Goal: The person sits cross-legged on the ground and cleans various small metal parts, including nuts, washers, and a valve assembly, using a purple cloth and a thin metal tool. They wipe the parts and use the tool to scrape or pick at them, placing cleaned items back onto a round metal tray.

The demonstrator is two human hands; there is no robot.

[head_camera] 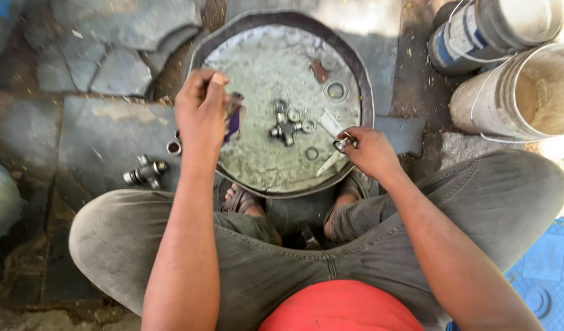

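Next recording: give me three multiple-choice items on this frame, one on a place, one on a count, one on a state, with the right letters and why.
1. Where does the metal cross piece lie?
A. in the round pan
B. in a bucket
C. on a knee

2. How many buckets stand at upper right?
A. one
B. two
C. four

3. What is the right hand doing?
A. resting open
B. pinching a small ring
C. gripping a bucket

Answers:
1 A, it sits mid-pan.
2 B, two stand side by side.
3 B, fingertips close on the ring. The left hand holds a small part.
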